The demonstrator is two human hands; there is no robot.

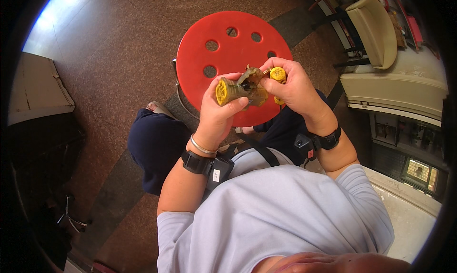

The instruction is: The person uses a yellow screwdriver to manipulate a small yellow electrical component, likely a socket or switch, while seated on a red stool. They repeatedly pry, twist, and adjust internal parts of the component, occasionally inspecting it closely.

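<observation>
- Two hands, the left hand (215,113) and the right hand (297,88), hold a grey-green and yellow thing (233,90), maybe a toy, between them.
- The left hand is curled around its fat body, with the thumb on the near side. That grip seems to keep it steady.
- The right hand pinches at its other end, thumb against finger. What is in the pinch is too small to tell.
- One yellow round bit (278,74) is right by the right fingers, maybe kept out of the way there.
- The fat body looks hollow, with a dark gap (246,84) between the hands. I cannot tell what is inside.
- A red stool (247,32) with round holes is under and past both hands, maybe as a handy table.
</observation>
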